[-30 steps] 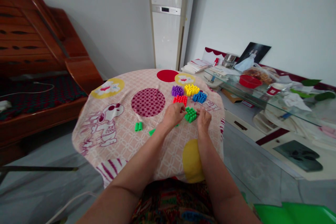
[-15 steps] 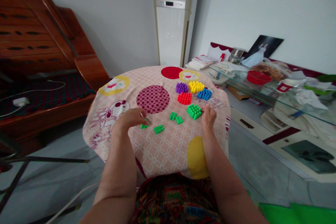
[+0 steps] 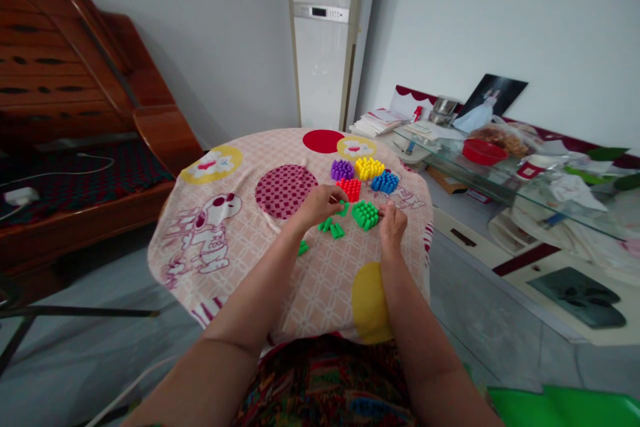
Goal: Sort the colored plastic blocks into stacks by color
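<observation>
Left hand (image 3: 319, 204) pinching a small green plastic piece (image 3: 345, 209), I hold it just left of the knobbly green plastic cluster (image 3: 366, 215); my right hand (image 3: 393, 224) bunches at its right edge, grip unclear. Best steady the cluster, pinch lightly, and clear the bristly red block (image 3: 352, 189).

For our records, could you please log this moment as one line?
left hand: holding green piece | right hand: beside green cluster | loose green pieces: on tablecloth
</observation>
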Action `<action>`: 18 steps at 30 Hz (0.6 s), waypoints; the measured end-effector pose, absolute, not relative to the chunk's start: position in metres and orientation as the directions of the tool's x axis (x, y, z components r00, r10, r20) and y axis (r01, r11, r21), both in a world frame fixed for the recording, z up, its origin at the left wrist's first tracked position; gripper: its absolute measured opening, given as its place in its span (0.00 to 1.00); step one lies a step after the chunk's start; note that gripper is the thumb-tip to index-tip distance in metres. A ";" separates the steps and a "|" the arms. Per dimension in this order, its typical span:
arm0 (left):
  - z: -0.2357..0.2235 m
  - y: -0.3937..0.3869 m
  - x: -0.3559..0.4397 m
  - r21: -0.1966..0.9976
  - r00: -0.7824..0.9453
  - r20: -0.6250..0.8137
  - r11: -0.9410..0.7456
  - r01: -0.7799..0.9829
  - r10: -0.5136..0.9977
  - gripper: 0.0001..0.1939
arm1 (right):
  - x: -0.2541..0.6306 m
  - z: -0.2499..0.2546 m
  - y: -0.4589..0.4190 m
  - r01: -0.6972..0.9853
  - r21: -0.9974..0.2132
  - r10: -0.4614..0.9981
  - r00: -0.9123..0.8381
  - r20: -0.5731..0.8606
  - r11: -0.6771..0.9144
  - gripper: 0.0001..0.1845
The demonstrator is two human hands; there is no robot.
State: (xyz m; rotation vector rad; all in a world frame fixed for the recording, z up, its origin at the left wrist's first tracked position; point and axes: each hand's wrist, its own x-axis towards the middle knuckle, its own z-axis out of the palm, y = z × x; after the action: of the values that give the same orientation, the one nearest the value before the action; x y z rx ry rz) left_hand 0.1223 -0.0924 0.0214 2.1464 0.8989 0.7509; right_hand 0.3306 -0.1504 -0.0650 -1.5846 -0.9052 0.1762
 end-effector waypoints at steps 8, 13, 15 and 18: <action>-0.022 -0.087 0.150 0.705 0.570 0.276 -0.566 0.427 0.774 0.12 | 0.326 -0.058 -0.155 0.432 -0.901 0.620 0.697 0.360 0.037 0.32; -0.026 -0.090 0.154 0.719 0.554 0.308 -0.571 0.397 0.773 0.11 | 0.328 -0.059 -0.153 0.440 -0.897 0.620 0.695 0.365 0.036 0.31; -0.026 -0.091 0.157 0.728 0.543 0.310 -0.562 0.392 0.780 0.11 | 0.328 -0.060 -0.153 0.436 -0.899 0.624 0.693 0.360 0.034 0.31; -0.023 -0.092 0.156 0.741 0.530 0.324 -0.558 0.374 0.784 0.09 | 0.329 -0.061 -0.152 0.429 -0.902 0.632 0.687 0.359 0.046 0.32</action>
State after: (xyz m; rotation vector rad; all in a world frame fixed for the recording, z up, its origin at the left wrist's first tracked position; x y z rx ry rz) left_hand 0.1563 -0.0921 -0.0226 2.1612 0.9347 0.8765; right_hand 0.3288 -0.1524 -0.0613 -1.5828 -0.8925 0.1917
